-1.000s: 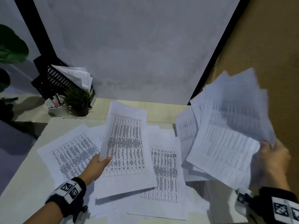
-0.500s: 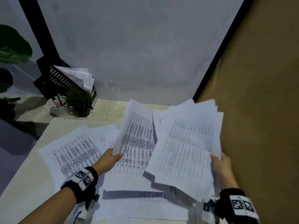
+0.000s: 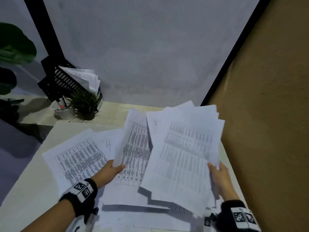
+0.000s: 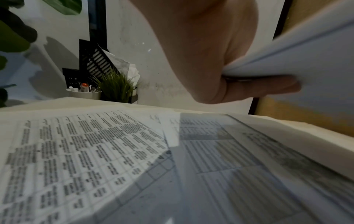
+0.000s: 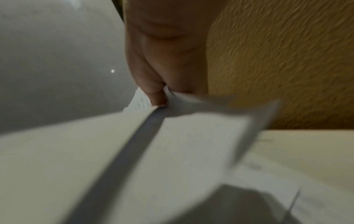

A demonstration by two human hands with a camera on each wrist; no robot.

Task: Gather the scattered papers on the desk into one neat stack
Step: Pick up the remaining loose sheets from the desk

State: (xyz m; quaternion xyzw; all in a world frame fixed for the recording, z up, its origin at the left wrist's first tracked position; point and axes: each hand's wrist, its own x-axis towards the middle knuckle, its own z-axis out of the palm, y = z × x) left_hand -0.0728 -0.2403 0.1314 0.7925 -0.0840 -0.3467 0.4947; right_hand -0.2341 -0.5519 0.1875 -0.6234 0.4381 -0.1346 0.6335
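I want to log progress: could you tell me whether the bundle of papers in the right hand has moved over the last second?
Yes. The bundle in the right hand has swung left, away from the tan wall, toward the sheet the left hand holds.

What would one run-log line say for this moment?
left hand: holds sheet | right hand: holds bundle | desk: loose papers remain

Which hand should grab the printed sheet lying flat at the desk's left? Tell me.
Left. The left hand is beside that printed sheet and pinches one sheet; the right hand grips a sheaf.
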